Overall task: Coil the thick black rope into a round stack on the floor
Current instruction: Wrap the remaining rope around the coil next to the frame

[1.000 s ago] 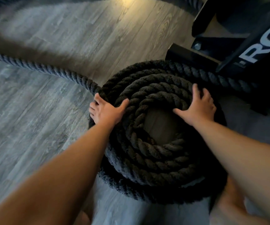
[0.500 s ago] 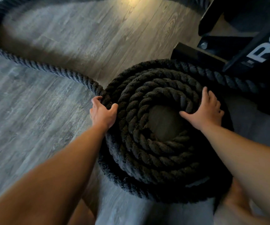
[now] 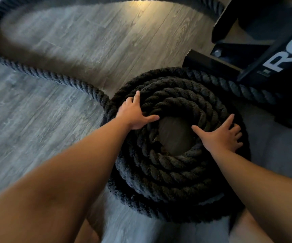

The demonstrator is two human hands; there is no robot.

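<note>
On the top turns of the stack, the fingers (image 3: 136,98) of the left hand (image 3: 134,113) lie straight and spread and grip nothing, with the thumb reaching toward the hollow middle. Across the ring the right hand (image 3: 222,137) is likewise flat, palm down, its digits splayed over the outer turns. Both palms rest on the thick black rope (image 3: 168,176), which sits as a round coil several layers high on the wood-grain floor (image 3: 89,41), with bare boards showing through its centre. From the coil's left edge, just beside the left hand, a loose run (image 3: 41,74) leaves the stack and sweeps out in a wide loop to the far left and round the top of the view. A second length (image 3: 238,86) passes off the far right side toward a black frame (image 3: 264,55) with white lettering, where its end is hidden. The step in hand looks like pressing the laid turns down and squaring them up, with the coiling only partly done. The next move probably calls for the left hand to close round the loose run where it meets the coil. It would then draw in slack and lay it round the top in the same direction while the right hand pins the stack against shifting.
</note>
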